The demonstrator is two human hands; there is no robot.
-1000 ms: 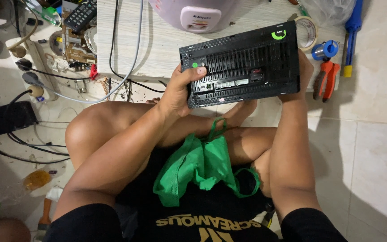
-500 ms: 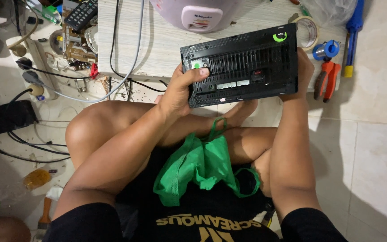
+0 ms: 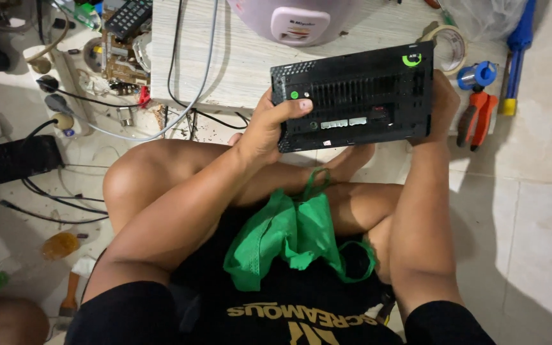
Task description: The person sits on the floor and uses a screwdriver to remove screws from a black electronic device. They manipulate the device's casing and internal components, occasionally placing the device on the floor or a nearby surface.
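A flat black electronic unit (image 3: 352, 96) with ribbed vents, a green dot and a green ring mark is held up over my crossed legs. My left hand (image 3: 265, 124) grips its left edge, thumb across the face. My right hand (image 3: 443, 105) holds the right edge, fingers hidden behind the unit. A crumpled green fabric bag (image 3: 289, 236) lies in my lap below it.
A low pale wooden board (image 3: 237, 57) lies ahead with a pink-white appliance (image 3: 298, 19), a tape roll (image 3: 450, 46), cables and a circuit board (image 3: 119, 57). Orange-handled pliers (image 3: 477, 115) and a blue screwdriver (image 3: 513, 51) lie right. A black power strip (image 3: 11, 160) sits left on the tiled floor.
The black unit has tilted slightly and sits a little lower between my hands. Both hands keep their hold on its edges.
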